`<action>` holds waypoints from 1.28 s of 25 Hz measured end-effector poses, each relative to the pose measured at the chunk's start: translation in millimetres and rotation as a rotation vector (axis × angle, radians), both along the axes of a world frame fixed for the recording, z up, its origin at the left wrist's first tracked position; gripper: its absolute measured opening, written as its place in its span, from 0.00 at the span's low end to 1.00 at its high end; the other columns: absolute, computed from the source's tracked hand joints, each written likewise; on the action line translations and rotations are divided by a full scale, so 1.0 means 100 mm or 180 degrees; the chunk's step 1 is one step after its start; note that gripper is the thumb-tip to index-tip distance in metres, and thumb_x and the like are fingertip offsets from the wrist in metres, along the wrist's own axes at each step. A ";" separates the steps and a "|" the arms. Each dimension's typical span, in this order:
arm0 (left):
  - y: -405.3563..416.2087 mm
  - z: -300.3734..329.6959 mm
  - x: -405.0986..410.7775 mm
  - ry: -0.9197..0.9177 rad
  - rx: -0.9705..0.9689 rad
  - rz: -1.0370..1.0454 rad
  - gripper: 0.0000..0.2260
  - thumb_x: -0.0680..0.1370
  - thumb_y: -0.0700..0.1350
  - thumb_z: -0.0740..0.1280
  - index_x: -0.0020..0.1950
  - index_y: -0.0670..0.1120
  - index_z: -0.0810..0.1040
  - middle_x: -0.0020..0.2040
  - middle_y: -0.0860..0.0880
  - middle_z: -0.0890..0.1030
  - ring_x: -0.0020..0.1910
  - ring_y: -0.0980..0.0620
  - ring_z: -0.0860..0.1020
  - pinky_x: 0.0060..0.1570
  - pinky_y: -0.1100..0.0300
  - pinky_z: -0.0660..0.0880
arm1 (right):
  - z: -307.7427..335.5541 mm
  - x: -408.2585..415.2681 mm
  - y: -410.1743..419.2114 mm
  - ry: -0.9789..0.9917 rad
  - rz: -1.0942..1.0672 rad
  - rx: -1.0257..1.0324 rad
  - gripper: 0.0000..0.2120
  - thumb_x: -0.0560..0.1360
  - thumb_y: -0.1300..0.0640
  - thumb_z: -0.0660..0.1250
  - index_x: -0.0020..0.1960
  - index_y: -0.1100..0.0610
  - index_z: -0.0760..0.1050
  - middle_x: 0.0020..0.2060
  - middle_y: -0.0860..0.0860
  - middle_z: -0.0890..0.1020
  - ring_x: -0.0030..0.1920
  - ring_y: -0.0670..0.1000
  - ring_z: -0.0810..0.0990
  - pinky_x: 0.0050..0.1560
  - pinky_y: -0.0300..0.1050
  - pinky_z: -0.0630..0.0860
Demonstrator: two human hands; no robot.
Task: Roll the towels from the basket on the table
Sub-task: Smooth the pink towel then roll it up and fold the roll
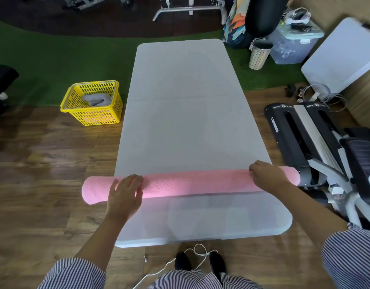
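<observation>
A pink towel [192,183] lies rolled into a long tube across the near part of the white folding table [186,126], both ends sticking out past the table's sides. My left hand [125,195] rests flat on the roll near its left end, fingers spread. My right hand [265,176] lies over the roll near its right end, fingers bent over the far side. A yellow plastic basket [92,103] stands on the floor left of the table with a grey towel [96,99] inside.
Black and white exercise equipment [317,147] crowds the floor right of the table. A slatted bin [260,54], a clear storage box [292,42] and a folded white table [342,59] stand at the back right. A white cable [192,257] lies by my feet.
</observation>
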State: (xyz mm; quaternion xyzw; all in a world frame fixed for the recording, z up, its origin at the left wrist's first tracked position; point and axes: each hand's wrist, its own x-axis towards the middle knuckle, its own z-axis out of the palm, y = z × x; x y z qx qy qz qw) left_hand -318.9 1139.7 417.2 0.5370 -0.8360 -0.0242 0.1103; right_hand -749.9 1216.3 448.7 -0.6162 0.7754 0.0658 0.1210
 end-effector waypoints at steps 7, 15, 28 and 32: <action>-0.29 -0.01 0.37 -0.0744 0.0608 -0.0424 0.37 0.56 0.35 0.77 0.64 0.48 0.74 0.60 0.46 0.79 0.58 0.42 0.78 0.54 0.40 0.75 | 0.05 0.09 -0.03 0.0095 -0.0003 0.0978 0.16 0.72 0.48 0.61 0.59 0.49 0.69 0.53 0.49 0.74 0.53 0.53 0.75 0.43 0.43 0.70; -0.70 -0.03 0.24 -0.0684 0.0008 -0.0849 0.31 0.56 0.26 0.74 0.55 0.48 0.79 0.47 0.50 0.83 0.46 0.45 0.82 0.44 0.41 0.76 | 0.11 0.28 -0.53 0.0249 0.0356 0.0929 0.13 0.73 0.65 0.60 0.56 0.55 0.71 0.54 0.53 0.71 0.51 0.56 0.76 0.40 0.44 0.68; -1.18 0.01 -0.29 -0.0125 0.0043 -0.1701 0.35 0.54 0.30 0.74 0.58 0.46 0.69 0.54 0.47 0.79 0.49 0.47 0.80 0.55 0.51 0.76 | -0.14 1.47 -1.33 -0.1164 0.0190 -0.0755 0.21 0.76 0.58 0.60 0.67 0.65 0.63 0.65 0.63 0.63 0.51 0.59 0.73 0.48 0.47 0.71; -1.23 0.03 -0.28 -0.0008 0.0050 -0.1720 0.29 0.54 0.31 0.74 0.53 0.45 0.73 0.52 0.46 0.78 0.43 0.47 0.78 0.49 0.57 0.76 | -0.22 1.49 -1.36 -0.1576 -0.0885 -0.0067 0.19 0.75 0.46 0.59 0.53 0.63 0.70 0.48 0.59 0.76 0.47 0.59 0.76 0.44 0.47 0.73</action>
